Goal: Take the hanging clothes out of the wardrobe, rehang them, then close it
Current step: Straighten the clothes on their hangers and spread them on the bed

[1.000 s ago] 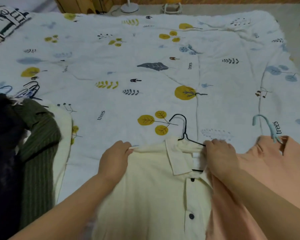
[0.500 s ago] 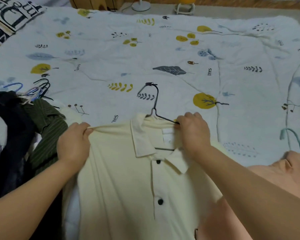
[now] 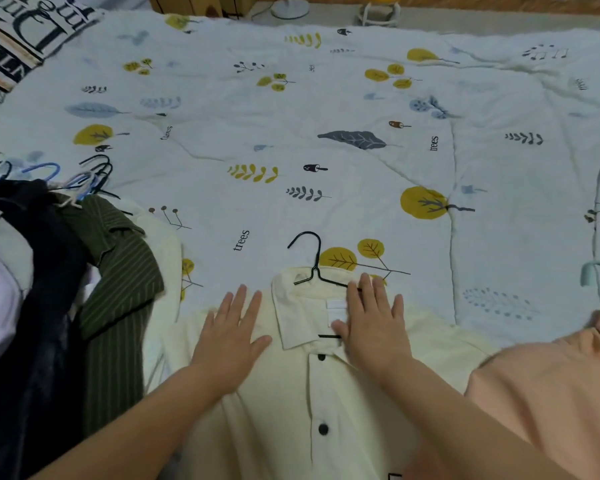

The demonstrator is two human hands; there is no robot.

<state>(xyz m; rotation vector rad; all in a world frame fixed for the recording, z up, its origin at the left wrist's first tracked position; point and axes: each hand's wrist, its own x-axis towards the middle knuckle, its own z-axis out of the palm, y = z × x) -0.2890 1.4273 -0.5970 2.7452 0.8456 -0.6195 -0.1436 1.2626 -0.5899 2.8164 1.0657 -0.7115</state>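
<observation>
Both flat hands, left hand (image 3: pixel 230 332) and right hand (image 3: pixel 373 325), on cream shirt (image 3: pixel 291 393), black hanger (image 3: pixel 314 261) mostly hidden, perhaps inside.

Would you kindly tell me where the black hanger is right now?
In the head view, low centre: the black hanger sits in the cream shirt collar, hook on the quilt, beside the right hand.

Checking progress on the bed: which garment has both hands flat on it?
The cream button-front collared shirt on the black wire hanger; the peach garment and dark pile lie untouched.
</observation>
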